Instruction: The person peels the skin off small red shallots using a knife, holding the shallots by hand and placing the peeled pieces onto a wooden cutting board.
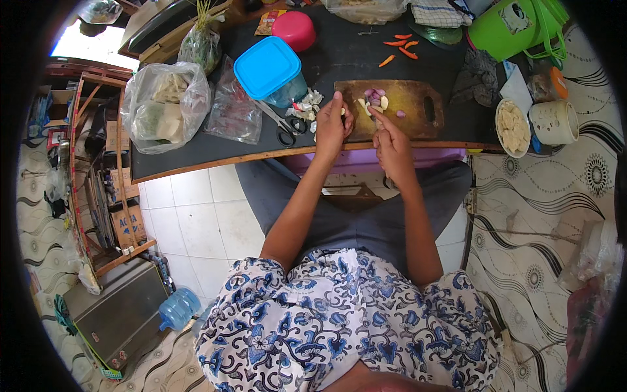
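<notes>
A worn wooden chopping board (416, 105) lies at the front edge of the dark table. On it are peeled shallots (375, 94), pale garlic cloves (384, 103) and a separate shallot piece (400, 114). My left hand (334, 120) is at the board's left edge, fingers curled round a small pale piece (342, 111) that looks like a garlic clove. My right hand (392, 139) is at the board's front edge, closed round the handle of a knife, forefinger stretched along it towards the cloves. The fingers hide most of the knife. Garlic skins (309, 104) lie left of my left hand.
Black-handled scissors (285, 137), a blue-lidded container (268, 66) and plastic bags (164, 108) are on the left. Behind the board lie several red chillies (407, 52). At right are a dark cloth (475, 78), a bowl of pale food (513, 128) and a white tub (553, 122).
</notes>
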The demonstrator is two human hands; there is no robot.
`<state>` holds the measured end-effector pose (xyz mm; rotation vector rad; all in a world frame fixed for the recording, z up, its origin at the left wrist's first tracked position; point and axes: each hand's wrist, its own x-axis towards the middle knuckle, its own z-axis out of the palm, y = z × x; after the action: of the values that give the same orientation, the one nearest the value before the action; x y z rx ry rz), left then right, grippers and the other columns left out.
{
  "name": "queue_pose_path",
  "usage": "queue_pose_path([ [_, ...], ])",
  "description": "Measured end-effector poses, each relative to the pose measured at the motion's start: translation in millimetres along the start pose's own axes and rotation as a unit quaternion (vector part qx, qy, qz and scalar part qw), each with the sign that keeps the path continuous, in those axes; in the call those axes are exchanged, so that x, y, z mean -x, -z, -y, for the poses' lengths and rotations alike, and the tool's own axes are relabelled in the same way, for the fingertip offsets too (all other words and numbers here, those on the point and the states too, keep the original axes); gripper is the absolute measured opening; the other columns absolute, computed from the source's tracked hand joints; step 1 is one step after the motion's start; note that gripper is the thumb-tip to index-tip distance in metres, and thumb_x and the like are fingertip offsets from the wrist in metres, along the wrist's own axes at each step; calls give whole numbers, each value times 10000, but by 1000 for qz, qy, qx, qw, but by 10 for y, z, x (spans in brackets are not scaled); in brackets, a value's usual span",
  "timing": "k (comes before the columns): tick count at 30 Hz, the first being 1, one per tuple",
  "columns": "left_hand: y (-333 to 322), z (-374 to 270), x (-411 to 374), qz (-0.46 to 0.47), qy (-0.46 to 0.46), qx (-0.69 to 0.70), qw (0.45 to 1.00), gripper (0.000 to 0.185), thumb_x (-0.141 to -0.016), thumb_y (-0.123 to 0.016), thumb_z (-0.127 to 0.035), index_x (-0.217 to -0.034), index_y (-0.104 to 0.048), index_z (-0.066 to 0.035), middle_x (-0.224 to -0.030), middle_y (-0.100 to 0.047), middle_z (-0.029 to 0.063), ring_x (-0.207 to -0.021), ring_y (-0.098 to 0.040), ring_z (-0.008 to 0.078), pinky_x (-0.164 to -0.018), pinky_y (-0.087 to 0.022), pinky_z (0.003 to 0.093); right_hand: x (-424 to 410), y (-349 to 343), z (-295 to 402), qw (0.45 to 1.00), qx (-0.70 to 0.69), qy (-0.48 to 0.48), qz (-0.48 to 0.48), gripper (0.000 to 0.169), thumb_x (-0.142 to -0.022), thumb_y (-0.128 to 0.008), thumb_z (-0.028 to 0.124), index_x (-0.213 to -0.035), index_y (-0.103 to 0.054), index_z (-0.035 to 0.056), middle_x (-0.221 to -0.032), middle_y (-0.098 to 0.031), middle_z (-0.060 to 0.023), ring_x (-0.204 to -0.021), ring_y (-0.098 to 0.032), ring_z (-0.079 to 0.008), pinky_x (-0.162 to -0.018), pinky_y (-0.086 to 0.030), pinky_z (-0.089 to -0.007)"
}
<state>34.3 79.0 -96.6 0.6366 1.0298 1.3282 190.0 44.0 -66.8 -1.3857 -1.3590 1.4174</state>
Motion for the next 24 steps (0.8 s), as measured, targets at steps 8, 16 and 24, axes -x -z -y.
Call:
queue_pose_path([
  [8, 49, 8, -19, 22, 17, 38, 999, 444, -1074, -413, -448, -831, -491, -84, -552, -434, -3, -438, -346, 63, -417, -247, 225, 80, -66, 81, 974, 192, 114, -28, 399, -996, -470, 84, -1386, -542, 130, -810, -613, -223, -737, -603, -361, -675, -468, -449],
  [16, 41, 26, -23, 41, 9, 25, 999, 409, -1079, -385, -427, -884, -497, -85, -576, -427, -2, -448, -333, 70, -418, -231, 227, 106, -69, 126, 971, 214, 97, -36, 378, -970, -490, 82, -1346, -526, 104, -904, -652, -291, -858, -638, -477, -728, -464, -546],
  [24, 136, 91, -21, 120, 20, 99, 988, 186, -1005, -338, -210, -1026, -476, -86, -673, -416, 14, -561, -321, 81, -514, -294, 234, 98, -107, 101, 944, 298, 128, -60, 376, -944, -510, 83, -1320, -526, 88, -1028, -664, -278, -960, -639, -460, -781, -493, -531],
])
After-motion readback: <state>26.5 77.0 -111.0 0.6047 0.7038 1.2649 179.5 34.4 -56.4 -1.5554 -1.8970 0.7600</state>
